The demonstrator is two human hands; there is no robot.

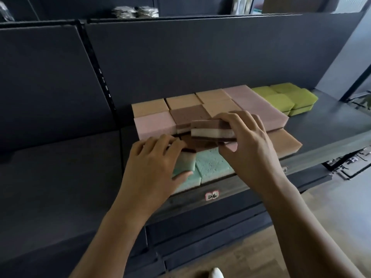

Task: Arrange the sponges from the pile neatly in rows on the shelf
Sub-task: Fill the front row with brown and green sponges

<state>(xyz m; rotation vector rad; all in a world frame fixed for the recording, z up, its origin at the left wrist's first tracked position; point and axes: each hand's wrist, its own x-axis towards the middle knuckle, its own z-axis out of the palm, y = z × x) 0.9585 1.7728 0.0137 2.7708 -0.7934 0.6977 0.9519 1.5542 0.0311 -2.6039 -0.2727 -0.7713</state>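
1. The dark grey shelf [321, 121] bears a small label [212, 196] on its front edge.
2. Tan sponges [149, 107] line the back, with pink sponges [154, 125] and brown layered sponges [188, 115] just in front.
3. Green sponges [285, 97] sit at the right end.
4. Mint sponges [212, 165] lie at the front edge.

— Where is the head camera sitting?
— I am looking from in front of the shelf [321, 121], a little above it, facing forward and down onto it.
— How near?
— Close: the left hand [154, 163] and right hand [249, 145] are filling mid-frame over its front edge. I am getting only this one view.
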